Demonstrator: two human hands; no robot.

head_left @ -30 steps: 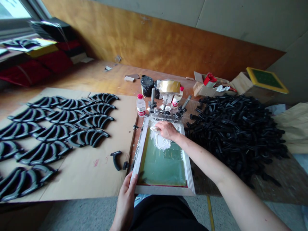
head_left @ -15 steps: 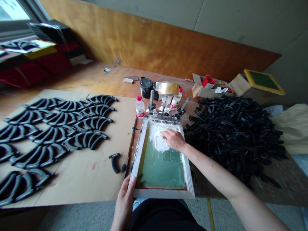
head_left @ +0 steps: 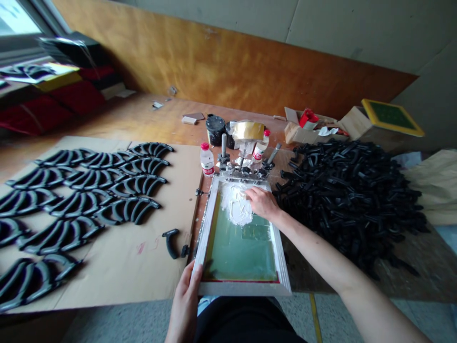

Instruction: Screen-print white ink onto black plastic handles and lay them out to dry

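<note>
A silver-framed printing screen (head_left: 279,252) with green mesh lies in front of me, its far end held in a metal clamp (head_left: 243,170). White ink (head_left: 233,207) is smeared over the far part of the mesh. My right hand (head_left: 262,202) rests on the mesh at the ink's right edge, fingers curled around a small tool that is mostly hidden. My left hand (head_left: 185,297) grips the screen's near left corner. A single black curved plastic part (head_left: 170,240) lies on the cardboard just left of the frame.
Rows of black curved parts (head_left: 82,200) are laid out on brown cardboard (head_left: 143,267) at left. A big heap of the same parts (head_left: 350,195) fills the right. Two small bottles (head_left: 206,160), a black pot (head_left: 215,128) and open boxes (head_left: 310,128) stand behind the screen.
My right hand slid from the ink's upper left across to its right side, spreading the white ink. My left hand kept its hold on the frame corner.
</note>
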